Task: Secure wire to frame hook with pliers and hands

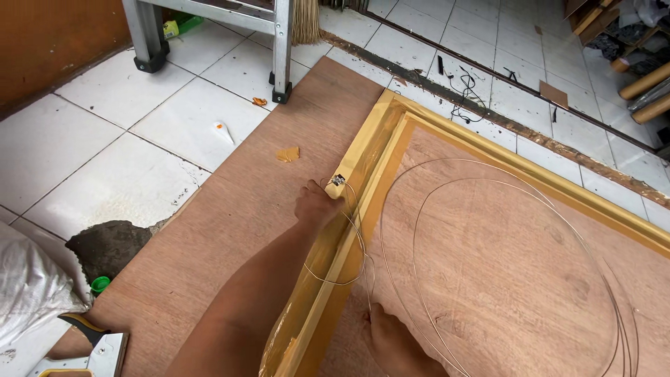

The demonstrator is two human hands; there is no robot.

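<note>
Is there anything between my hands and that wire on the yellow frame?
Nothing visible. The left hand rests on the yellow frame beside the small clip where the wire meets the frame. The right hand lies on the plywood panel, touching the wire.

White floor tiles (105, 132) are lying cracked near a dark broken patch (108, 246). Grey ladder legs (209, 42) are standing at the top, a broom's bristles (306, 21) hanging behind, beside an orange-brown wall (49, 42).
</note>
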